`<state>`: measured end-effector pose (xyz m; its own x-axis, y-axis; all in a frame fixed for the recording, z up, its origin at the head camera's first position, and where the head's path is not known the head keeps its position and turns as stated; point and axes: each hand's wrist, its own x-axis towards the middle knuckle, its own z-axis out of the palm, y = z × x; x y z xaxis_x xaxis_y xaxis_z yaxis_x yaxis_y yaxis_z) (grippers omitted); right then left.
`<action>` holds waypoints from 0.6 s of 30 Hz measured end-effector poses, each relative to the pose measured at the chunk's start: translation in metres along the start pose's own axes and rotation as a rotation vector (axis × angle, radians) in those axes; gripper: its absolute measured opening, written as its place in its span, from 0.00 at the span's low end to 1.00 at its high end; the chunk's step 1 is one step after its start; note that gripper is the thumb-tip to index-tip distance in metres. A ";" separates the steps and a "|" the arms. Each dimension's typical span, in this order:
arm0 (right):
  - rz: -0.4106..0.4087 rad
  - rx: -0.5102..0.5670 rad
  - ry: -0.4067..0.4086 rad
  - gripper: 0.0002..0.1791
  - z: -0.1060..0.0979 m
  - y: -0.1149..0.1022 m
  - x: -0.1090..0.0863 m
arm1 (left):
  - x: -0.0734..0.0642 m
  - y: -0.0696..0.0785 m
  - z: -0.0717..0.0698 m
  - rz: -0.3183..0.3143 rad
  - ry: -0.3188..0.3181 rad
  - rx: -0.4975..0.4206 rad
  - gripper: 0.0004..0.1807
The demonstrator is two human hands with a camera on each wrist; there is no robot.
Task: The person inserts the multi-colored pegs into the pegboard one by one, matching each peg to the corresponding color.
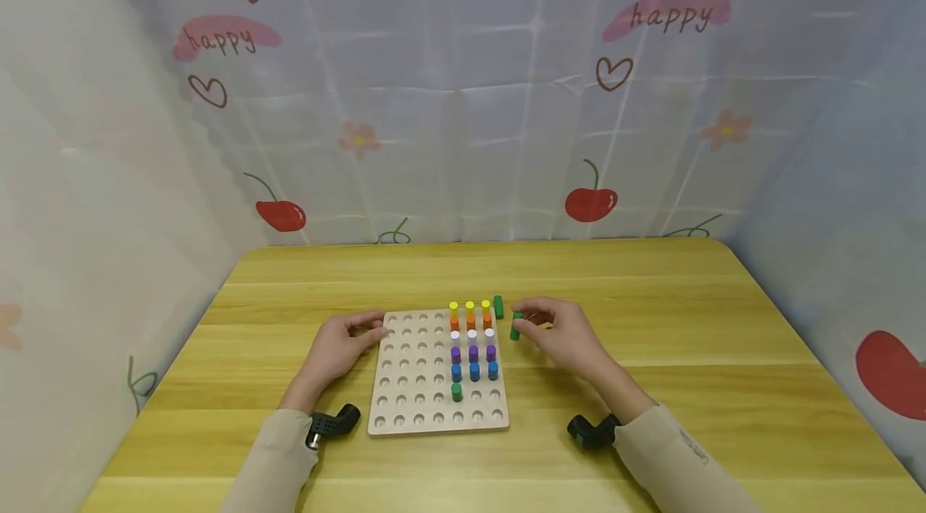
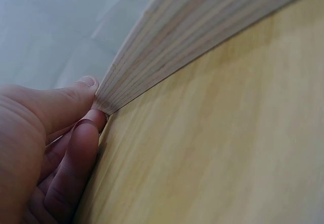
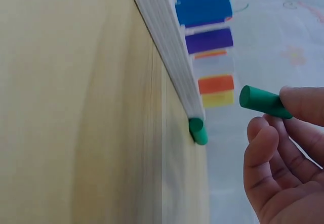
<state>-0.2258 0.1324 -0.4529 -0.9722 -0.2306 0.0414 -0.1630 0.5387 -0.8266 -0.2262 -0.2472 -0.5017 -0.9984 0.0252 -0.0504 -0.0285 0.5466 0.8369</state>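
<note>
A pale wooden pegboard (image 1: 411, 372) lies flat on the table, its right side holding upright pegs in rows of yellow (image 1: 469, 308), orange (image 1: 471, 322), white (image 1: 472, 338), purple (image 1: 473, 354) and blue (image 1: 474, 372). One green peg (image 1: 456, 392) stands in front of the blue row. My left hand (image 1: 342, 346) grips the board's far left corner between thumb (image 2: 71, 100) and fingers. Between the thumb and fingers of my right hand (image 1: 557, 332), a green peg (image 3: 263, 101) is pinched above the table, right of the board. Another green peg (image 1: 498, 307) lies beside the board's far right corner.
The wooden table (image 1: 651, 352) reaches back to a printed curtain (image 1: 463, 111), with more curtain at both sides. Black devices (image 1: 336, 421) are worn at both wrists near the sleeves. The board's left columns and front row are bare holes.
</note>
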 end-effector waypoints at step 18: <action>-0.131 0.093 -0.158 0.10 0.018 -0.023 -0.037 | 0.000 0.003 -0.002 0.000 -0.004 0.004 0.21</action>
<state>-0.1827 0.1137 -0.4457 -0.9041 -0.4216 0.0696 -0.2628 0.4202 -0.8686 -0.2263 -0.2471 -0.4987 -0.9982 0.0288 -0.0522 -0.0278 0.5495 0.8350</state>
